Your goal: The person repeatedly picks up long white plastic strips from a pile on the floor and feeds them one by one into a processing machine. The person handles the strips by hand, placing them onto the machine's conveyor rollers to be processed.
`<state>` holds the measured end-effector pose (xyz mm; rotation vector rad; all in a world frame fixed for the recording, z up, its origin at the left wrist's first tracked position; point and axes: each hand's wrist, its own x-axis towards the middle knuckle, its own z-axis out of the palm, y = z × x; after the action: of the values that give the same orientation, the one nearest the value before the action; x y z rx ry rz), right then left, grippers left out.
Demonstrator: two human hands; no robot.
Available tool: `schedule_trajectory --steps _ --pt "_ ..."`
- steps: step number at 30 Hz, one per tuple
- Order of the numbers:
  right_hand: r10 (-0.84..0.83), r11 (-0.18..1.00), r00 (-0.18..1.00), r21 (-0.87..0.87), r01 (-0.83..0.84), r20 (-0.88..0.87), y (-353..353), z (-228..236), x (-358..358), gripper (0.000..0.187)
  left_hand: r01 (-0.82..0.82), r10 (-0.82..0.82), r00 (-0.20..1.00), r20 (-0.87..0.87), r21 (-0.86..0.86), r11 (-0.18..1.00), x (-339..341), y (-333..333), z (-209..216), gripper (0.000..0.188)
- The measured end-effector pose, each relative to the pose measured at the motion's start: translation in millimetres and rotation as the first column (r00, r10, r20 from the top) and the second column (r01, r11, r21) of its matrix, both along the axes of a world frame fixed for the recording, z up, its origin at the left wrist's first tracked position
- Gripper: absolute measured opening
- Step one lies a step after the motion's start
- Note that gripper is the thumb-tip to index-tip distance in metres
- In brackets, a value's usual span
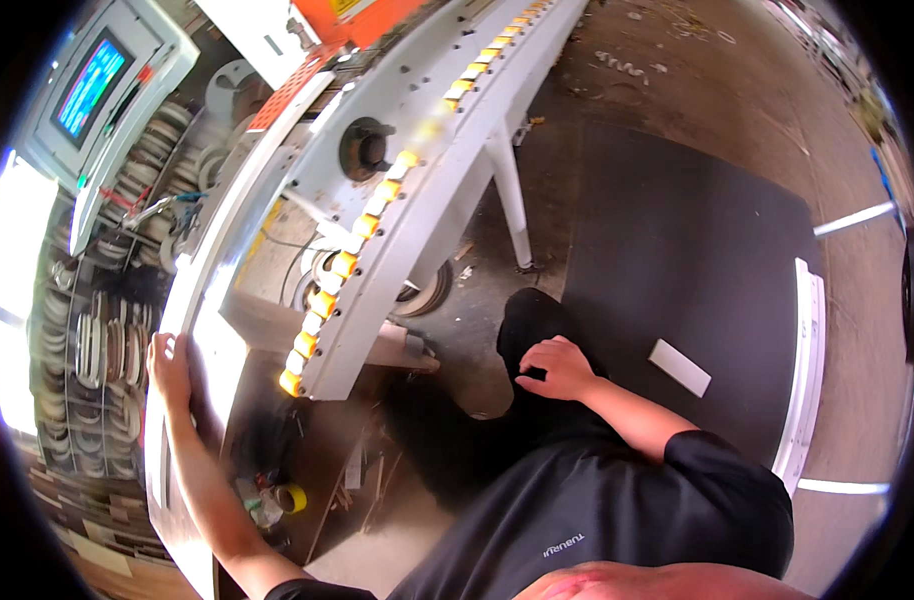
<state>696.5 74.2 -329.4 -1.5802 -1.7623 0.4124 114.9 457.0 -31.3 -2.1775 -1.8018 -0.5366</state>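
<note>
The pale, smooth edge strip (184, 290) of the machine's bed runs down the left side, and the left hand (169, 368) lies on its near end; whether the fingers grip it or only rest there, I cannot tell. The right hand (560, 368) sits on the dark cloth of the trouser leg (530, 312), loosely curled, thumb apart from the fingers. Between the hands slants a grey metal beam (455, 190), lined with stubby cylindrical rollers (344, 264) — yellow and white. To the right lies a matt black board (677, 230), bearing a small white rectangular piece (680, 368). Far left, a wire rack (75, 335) holds flat, round coils (112, 345), packed upright — mostly white and grey. Near left, a yellow ring (294, 498) lies beside crumpled clear plastic (265, 512).
</note>
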Motion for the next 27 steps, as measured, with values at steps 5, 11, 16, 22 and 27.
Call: schedule_trajectory --steps 5,11,16,22,27 --pt "-0.008 1.000 1.000 -0.001 0.008 0.011 -2 -2 0 0.024 0.036 -0.036 0.999 0.000 0.028 0.999 4 2 -3 0.037" --pt "-0.013 1.000 1.000 0.013 0.013 0.010 -4 -1 0 0.025 -0.014 0.013 0.998 -0.054 -0.017 1.000 6 4 2 0.039" --pt "-0.014 1.000 1.000 0.027 0.014 0.004 -3 -1 0 0.025 0.043 -0.037 0.996 -0.077 0.078 0.996 -2 8 -4 0.040" --pt "-0.012 1.000 1.000 0.002 0.012 0.008 -3 -2 0 0.025 0.096 -0.093 0.995 -0.037 0.089 0.991 1 10 -6 0.040" --pt "-0.010 1.000 1.000 -0.003 0.010 0.010 -2 0 -1 0.026 0.061 -0.060 0.998 -0.035 0.058 0.996 4 7 -3 0.038"
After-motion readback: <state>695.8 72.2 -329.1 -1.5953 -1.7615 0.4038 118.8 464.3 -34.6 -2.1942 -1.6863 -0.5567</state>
